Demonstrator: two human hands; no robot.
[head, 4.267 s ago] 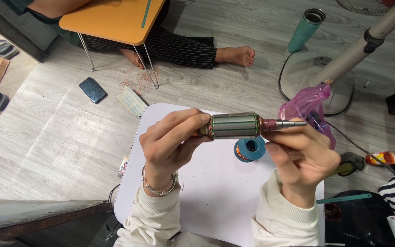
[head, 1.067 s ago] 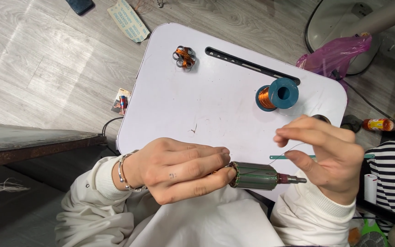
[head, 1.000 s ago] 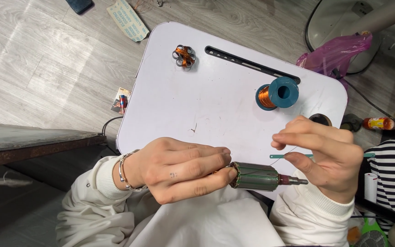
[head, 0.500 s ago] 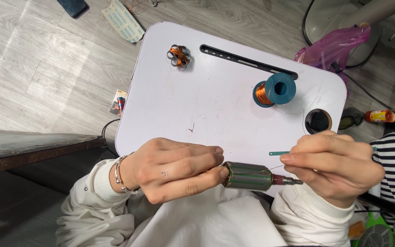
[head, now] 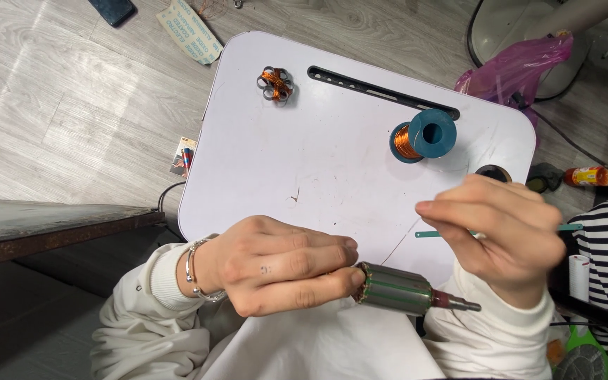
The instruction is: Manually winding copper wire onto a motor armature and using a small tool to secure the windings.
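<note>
**A:** Head view. The left hand [head: 276, 271] is closed around one end of a motor armature [head: 395, 287], which is held level over the lap, just off the near edge of the white desk [head: 248, 162]. Its steel shaft [head: 459, 304] points toward the right hand [head: 504, 236].

**B:** And the right hand?

**A:** Raised above the shaft and not touching it. Its fingers are curled and pinch a thin green strip [head: 434, 233]; a fine wire seems to run down from it toward the armature, though it is too faint to be sure.

**B:** What might fail here?

**A:** In my judgement, three things. The armature is held at one end only, so a loosened grip would let it tip or roll out of the palm. A hard pull on so fine a wire could snap or kink it. The strip is slim and could slide from the fingertips.

**B:** Anything on the desk at risk?

**A:** The blue spool of copper wire [head: 423, 135] lies on its side, well apart from both hands; a tug on its wire could set it rolling. The small copper coil bundle [head: 276, 84] lies farther off.
</note>
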